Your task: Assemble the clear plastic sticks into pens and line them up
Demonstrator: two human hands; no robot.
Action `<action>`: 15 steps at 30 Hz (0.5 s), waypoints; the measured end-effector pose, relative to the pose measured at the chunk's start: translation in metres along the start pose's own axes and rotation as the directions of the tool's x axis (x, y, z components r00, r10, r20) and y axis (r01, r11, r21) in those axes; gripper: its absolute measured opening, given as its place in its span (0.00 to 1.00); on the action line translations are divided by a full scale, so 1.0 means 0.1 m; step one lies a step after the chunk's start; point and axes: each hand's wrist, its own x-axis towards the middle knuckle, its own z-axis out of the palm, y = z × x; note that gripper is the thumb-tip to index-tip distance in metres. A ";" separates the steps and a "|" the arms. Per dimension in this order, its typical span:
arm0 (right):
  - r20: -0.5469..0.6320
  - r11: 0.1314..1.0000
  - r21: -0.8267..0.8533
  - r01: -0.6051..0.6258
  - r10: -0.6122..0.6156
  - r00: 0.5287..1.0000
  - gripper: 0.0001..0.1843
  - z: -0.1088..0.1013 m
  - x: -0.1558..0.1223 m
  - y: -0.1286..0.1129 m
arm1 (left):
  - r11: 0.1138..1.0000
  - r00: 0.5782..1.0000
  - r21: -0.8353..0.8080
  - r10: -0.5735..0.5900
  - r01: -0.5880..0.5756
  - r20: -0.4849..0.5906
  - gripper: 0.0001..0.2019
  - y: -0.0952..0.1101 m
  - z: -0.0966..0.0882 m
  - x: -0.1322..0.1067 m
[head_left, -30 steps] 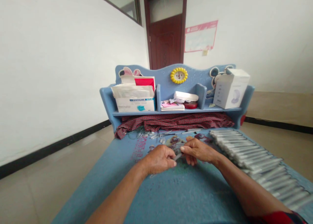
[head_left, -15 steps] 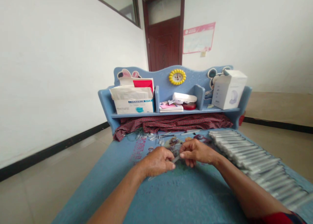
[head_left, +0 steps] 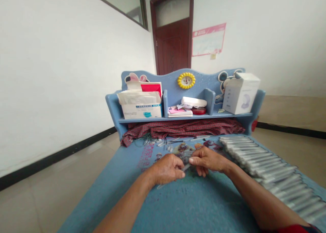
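Observation:
My left hand [head_left: 166, 169] and my right hand [head_left: 207, 160] meet over the middle of the blue desk [head_left: 178, 206]. Both are closed in a pinch on a thin grey pen-like stick [head_left: 186, 166] held between them just above the desk top. Loose small pen parts [head_left: 165, 142] lie scattered further back, in front of a red checked cloth [head_left: 183, 127]. A long row of finished grey pens [head_left: 265, 167] runs along the desk's right side, close to my right forearm.
The desk's blue shelf [head_left: 183, 115] carries a box of masks [head_left: 141, 108], papers, a red tin [head_left: 198, 110], a white box [head_left: 240, 92] and a yellow clock [head_left: 186, 80]. A white wall stands to the left, a brown door [head_left: 173, 44] behind.
The hands stay together on the stick, with small finger movements. The view has shifted slightly.

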 end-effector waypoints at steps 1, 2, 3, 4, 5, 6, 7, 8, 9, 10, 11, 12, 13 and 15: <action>0.002 1.000 0.013 0.014 -0.014 1.000 0.24 0.00 0.00 0.00 | 1.000 1.000 0.005 -0.004 0.004 0.001 0.05 0.00 0.00 0.00; 0.004 0.999 0.024 0.021 -0.022 1.000 0.24 0.01 0.01 0.01 | 1.000 1.000 0.008 -0.007 0.007 0.003 0.05 0.00 0.00 0.00; 0.009 0.999 0.031 0.017 -0.017 1.000 0.24 0.01 0.01 0.01 | 1.000 1.000 0.009 -0.008 0.008 0.004 0.06 0.00 0.00 0.00; 0.011 0.999 0.032 0.004 -0.004 1.000 0.25 0.01 0.01 0.01 | 1.000 1.000 0.011 -0.008 0.008 0.005 0.06 0.00 0.00 0.00; 0.010 1.000 0.027 -0.007 0.007 1.000 0.26 0.01 0.01 0.02 | 1.000 1.000 0.011 -0.007 0.007 0.003 0.06 -0.01 0.01 0.00; 0.009 1.000 0.022 -0.012 0.012 1.000 0.26 0.01 0.01 0.02 | 1.000 1.000 0.012 -0.006 0.006 0.000 0.06 -0.01 0.01 0.01; 0.007 1.000 0.020 -0.008 0.008 1.000 0.25 0.01 0.01 0.02 | 1.000 1.000 0.011 -0.004 0.004 -0.004 0.06 -0.02 0.02 0.01; 0.009 1.000 0.023 0.003 -0.003 1.000 0.24 0.01 0.00 0.02 | 1.000 1.000 0.009 -0.001 0.001 -0.009 0.05 -0.02 0.02 0.01; 0.013 0.999 0.029 0.014 -0.014 1.000 0.24 0.01 0.00 0.02 | 1.000 1.000 0.006 0.004 -0.004 -0.011 0.05 -0.02 0.02 0.01; 0.016 0.999 0.034 0.021 -0.021 1.000 0.23 0.01 -0.01 0.01 | 1.000 1.000 0.004 0.010 -0.010 -0.011 0.05 -0.02 0.03 0.01; 0.018 0.999 0.036 0.020 -0.021 1.000 0.23 0.01 -0.01 0.01 | 1.000 1.000 0.003 0.016 -0.016 -0.011 0.05 -0.02 0.03 0.01; 0.017 0.999 0.033 0.013 -0.013 1.000 0.24 0.01 -0.01 0.00 | 1.000 1.000 0.005 0.020 -0.020 -0.010 0.05 -0.01 0.03 0.01; 0.012 1.000 0.024 0.003 -0.003 1.000 0.25 0.02 -0.02 0.00 | 1.000 1.000 0.008 0.023 -0.023 -0.010 0.05 -0.01 0.03 0.00; -0.005 1.000 0.010 -0.005 0.005 1.000 0.26 0.02 -0.02 -0.01 | 1.000 1.000 0.021 0.024 -0.023 -0.017 0.05 0.00 0.03 0.00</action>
